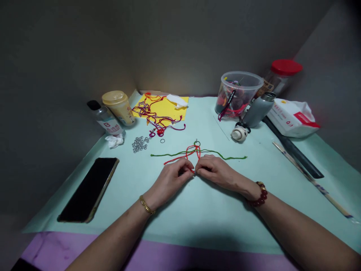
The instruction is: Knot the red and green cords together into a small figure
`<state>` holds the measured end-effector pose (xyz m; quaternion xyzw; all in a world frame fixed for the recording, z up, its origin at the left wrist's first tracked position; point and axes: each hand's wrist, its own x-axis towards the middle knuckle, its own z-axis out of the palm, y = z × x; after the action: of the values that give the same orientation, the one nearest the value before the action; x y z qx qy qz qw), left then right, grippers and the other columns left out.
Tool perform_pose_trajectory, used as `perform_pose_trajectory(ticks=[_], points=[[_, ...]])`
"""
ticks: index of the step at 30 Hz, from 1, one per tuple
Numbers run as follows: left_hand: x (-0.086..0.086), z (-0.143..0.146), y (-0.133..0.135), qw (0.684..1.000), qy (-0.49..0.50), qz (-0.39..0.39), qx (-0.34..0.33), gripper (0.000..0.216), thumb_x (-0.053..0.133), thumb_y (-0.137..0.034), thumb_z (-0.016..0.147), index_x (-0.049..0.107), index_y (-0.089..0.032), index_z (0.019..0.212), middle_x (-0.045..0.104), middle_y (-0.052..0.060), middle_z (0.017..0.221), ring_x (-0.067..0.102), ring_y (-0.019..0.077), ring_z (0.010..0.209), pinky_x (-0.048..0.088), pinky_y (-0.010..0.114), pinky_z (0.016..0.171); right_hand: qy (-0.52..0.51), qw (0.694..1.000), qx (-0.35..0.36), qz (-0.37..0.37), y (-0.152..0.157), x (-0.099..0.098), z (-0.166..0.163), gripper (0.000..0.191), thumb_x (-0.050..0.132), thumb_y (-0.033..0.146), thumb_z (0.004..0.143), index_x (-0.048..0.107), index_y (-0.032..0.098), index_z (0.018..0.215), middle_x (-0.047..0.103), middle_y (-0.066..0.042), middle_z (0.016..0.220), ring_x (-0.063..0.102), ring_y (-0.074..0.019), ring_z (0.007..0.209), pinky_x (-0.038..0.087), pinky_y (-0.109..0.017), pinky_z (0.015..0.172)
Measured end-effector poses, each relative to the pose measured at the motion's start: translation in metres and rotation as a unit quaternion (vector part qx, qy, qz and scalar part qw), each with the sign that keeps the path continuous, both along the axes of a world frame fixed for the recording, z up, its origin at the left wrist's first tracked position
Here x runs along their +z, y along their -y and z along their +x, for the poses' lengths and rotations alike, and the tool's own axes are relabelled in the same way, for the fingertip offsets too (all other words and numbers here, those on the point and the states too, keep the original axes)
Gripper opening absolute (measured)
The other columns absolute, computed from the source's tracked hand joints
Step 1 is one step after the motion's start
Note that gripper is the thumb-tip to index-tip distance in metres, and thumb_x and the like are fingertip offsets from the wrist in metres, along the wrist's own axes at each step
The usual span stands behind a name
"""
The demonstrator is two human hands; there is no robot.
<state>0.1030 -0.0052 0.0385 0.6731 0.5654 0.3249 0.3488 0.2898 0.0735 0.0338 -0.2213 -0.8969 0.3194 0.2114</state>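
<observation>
Red cords (pixel 193 152) run from a small metal ring (pixel 196 143) down toward me on the pale green table cover (pixel 197 210). A green cord (pixel 225 155) lies across them, left to right. My left hand (pixel 172 179) and my right hand (pixel 216 170) meet at the near ends of the red cords. Both pinch those ends between thumb and fingers. A gold bracelet circles my left wrist and a dark red bead bracelet my right.
A black phone (pixel 88 189) lies at the left. Behind it are a bottle (pixel 105 118), a yellow-lidded cup (pixel 117 107), metal rings (pixel 139 144) and tangled cords on yellow paper (pixel 166 107). At right stand a plastic tub (pixel 238 94), a grey flask (pixel 258 109), a red-lidded jar (pixel 282 75), a tissue pack (pixel 293 116) and sticks (pixel 310 178).
</observation>
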Motion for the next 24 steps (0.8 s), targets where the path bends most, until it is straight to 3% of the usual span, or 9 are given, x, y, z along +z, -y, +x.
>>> perform_pose_trajectory(ticks=[24], points=[[0.0038,-0.0029,0.0003,0.999,0.014,-0.031,-0.016,0.008,0.058,-0.023,0.086,0.062,-0.019,0.091,0.061,-0.003,0.074,0.051,0.0103,0.067,0.038,0.022,0.063,0.036,0.999,0.041,-0.006,0.0011,0.0029,0.0016,0.017,0.048,0.010,0.087,0.055,0.019,0.074,0.057,0.001,0.072,0.048,-0.0133,0.071,0.035,-0.029,0.075]])
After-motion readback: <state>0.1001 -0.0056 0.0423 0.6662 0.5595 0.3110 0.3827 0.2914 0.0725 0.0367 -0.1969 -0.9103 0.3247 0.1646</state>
